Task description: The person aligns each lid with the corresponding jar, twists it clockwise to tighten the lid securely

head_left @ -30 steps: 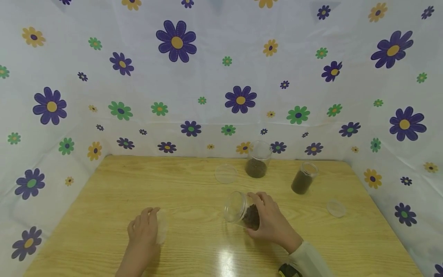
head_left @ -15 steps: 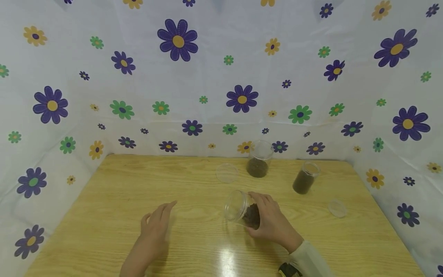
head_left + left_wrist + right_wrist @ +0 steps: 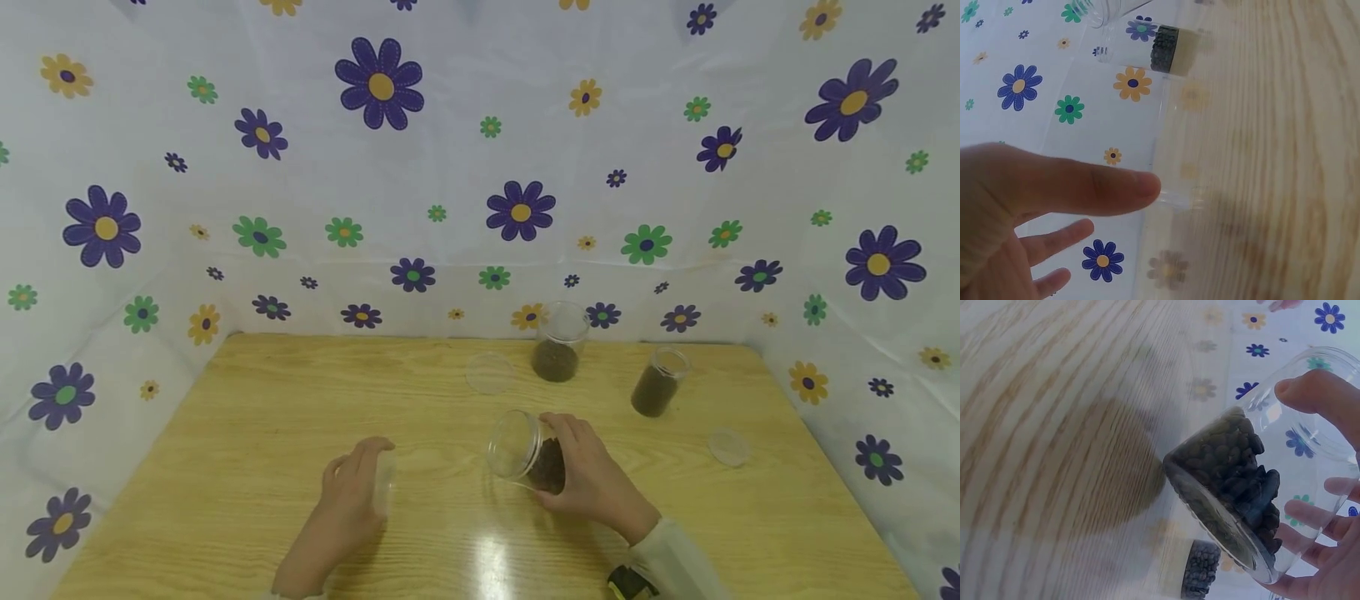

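I've got the right hand (image 3: 591, 482) wrapped round a tilted clear jar (image 3: 517, 448) of dark beans (image 3: 1229, 469), left hand (image 3: 347, 498) pinching a clear lid (image 3: 385, 485).

Cloth-walled booth; home, lab or office, can't tell. White flower-print cloth (image 3: 457, 167) closes it in: straight ahead beyond both hands, also out left of left hand (image 3: 347, 498) and right of right hand (image 3: 594, 485). Plain wood-grain table (image 3: 300, 400) under them, light glare between, near side.
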`<action>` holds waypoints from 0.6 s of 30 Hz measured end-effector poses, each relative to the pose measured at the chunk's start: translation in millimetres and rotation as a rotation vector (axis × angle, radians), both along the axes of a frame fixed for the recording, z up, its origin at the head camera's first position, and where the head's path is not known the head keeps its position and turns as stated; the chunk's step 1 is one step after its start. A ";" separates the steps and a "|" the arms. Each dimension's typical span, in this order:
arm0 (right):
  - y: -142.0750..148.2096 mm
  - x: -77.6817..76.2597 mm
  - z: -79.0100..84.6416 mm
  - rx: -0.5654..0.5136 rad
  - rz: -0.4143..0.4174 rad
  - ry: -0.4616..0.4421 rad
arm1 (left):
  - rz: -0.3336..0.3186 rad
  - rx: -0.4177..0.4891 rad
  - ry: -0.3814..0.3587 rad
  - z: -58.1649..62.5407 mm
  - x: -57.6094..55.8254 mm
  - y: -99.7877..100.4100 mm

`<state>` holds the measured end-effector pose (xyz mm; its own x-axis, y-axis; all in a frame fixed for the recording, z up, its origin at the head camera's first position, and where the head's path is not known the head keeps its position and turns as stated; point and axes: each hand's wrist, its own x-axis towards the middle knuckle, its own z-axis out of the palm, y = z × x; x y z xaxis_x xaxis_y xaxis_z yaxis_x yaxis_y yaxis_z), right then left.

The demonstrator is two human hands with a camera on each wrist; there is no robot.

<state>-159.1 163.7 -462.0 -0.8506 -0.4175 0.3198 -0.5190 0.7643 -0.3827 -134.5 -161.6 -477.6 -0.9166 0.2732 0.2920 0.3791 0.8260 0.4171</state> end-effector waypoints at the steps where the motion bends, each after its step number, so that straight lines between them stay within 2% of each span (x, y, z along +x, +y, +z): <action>1: 0.0 0.0 0.3 0.004 -0.001 0.002 | -0.004 0.005 -0.010 0.3 0.0 0.5; 4: -0.1 -0.8 1.7 0.003 -0.003 0.007 | -0.022 -0.002 -0.030 2.2 0.6 2.2; 9: -0.4 -1.7 3.4 -0.001 -0.002 0.015 | -0.030 -0.122 0.021 6.5 2.4 6.6; 11: -0.4 -1.8 3.3 0.002 -0.002 0.018 | -0.042 -0.153 0.017 7.9 2.8 9.1; 14: -0.5 -1.5 2.6 0.006 -0.003 0.018 | -0.064 -0.150 -0.046 8.4 2.7 12.3; 18: -1.3 0.3 2.0 0.007 -0.001 0.001 | -0.058 -0.113 -0.156 4.7 1.6 13.6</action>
